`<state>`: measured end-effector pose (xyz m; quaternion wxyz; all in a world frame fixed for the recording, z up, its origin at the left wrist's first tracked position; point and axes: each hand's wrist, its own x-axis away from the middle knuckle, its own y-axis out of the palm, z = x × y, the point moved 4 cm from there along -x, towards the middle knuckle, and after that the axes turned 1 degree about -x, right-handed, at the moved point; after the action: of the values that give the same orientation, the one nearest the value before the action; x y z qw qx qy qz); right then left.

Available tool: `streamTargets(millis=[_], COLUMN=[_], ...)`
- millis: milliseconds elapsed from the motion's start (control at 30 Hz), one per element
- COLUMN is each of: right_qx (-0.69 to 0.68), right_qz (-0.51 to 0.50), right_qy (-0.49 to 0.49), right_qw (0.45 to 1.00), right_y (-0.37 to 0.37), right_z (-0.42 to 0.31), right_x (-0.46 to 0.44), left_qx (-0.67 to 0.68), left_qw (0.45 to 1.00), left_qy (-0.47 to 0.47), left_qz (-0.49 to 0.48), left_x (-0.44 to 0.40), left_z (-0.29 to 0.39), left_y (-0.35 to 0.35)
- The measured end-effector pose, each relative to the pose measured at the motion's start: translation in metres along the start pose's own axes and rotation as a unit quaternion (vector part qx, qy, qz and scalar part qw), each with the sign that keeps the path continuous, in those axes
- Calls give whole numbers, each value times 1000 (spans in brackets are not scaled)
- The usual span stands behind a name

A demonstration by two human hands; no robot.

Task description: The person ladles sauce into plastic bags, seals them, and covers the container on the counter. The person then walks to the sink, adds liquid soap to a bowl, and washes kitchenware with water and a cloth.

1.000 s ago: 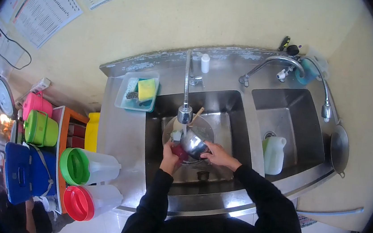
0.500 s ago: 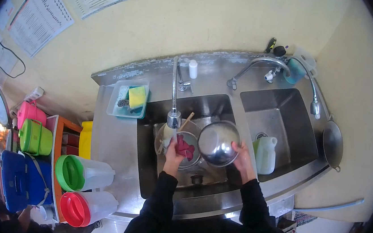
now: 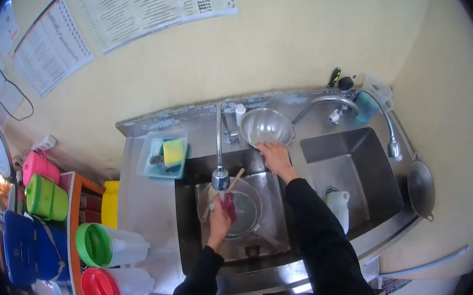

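Note:
My right hand grips the near rim of a shiny metal bowl, which is upright, its inside facing up, on the ledge behind the sink. Below the spray faucet, my left hand is closed on a dark red, soft-looking cloth. Under that hand, a large see-through bowl rests in the left basin. A wooden-handled utensil leans in it; its lower end is partly hidden.
A tub with a yellow sponge stands left of the basin. A jug sits in the right basin. On the right, a wok-like pan hangs. Plastic pitchers lie at the left edge.
My right hand has carried the metal bowl from above the left basin to the back ledge and turned it inside up. My left hand stays under the faucet with the red cloth.

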<state>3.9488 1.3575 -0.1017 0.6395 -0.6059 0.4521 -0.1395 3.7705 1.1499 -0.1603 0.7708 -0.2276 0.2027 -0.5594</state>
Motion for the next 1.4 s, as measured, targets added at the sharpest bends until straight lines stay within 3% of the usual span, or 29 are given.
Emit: streamTargets(millis=[33,133,233,267,367,433,500,533,567,600,667,700,733,800,833,933,967,1067,1100,1200,1267,1400], right_qx=[9,72,70,83,80,-49,58,85,152,96,62,-51,-163,-141,-129,-75,-83,-109,-111,-118,-112,-238], right_qz=[-4,-27,-5,-6,156,180,248,203,202,120,-5,5,14,45,61,88,77,55,56,28,-47,53], right_qy=[7,4,16,22,105,204,288,399,465,581,611,604,591,586,584,579,576,556,542,497,478,371], right_qw=[1000,997,997,996,979,961,923,890,849,799,789,795,790,796,799,807,810,822,831,859,870,896], right_y=[5,26,36,32,-27,-77,-107,-119,-120,-117,-88,-66,-61,-61,-63,-50,-56,-90,-106,-140,-180,-252], right_z=[1,9,16,16,-3,-4,9,22,35,54,81,99,103,104,104,125,130,124,121,122,104,56], right_x=[0,-6,-5,-2,27,75,160,206,254,296,357,377,371,370,369,373,361,327,317,295,264,199], left_qx=[23,119,70,161,127,70,155,195,96,169,316,379,353,294,244,-7,15,113,247,323,279,284], left_qw=[1000,989,994,984,986,989,975,964,976,966,918,892,906,931,950,969,983,987,966,944,950,924], left_qy=[-20,83,-77,-23,-40,-22,-75,-103,12,-44,-142,-157,-125,-69,-110,119,74,58,18,-33,-39,-11], left_qz=[6,43,28,76,99,130,143,151,196,192,192,189,197,204,159,217,165,96,80,-59,-137,-256], left_x=[-1,-11,-13,-15,-20,-20,-22,-20,-21,-20,-25,-23,-23,-19,-9,3,5,5,3,1,-1,-19], left_z=[-3,-15,-4,-3,-29,-23,-36,-43,-33,-41,-57,-38,-35,-30,3,31,31,26,21,8,6,39], left_y=[0,4,-4,3,19,17,25,26,20,22,27,22,20,17,9,5,7,19,30,62,81,117])
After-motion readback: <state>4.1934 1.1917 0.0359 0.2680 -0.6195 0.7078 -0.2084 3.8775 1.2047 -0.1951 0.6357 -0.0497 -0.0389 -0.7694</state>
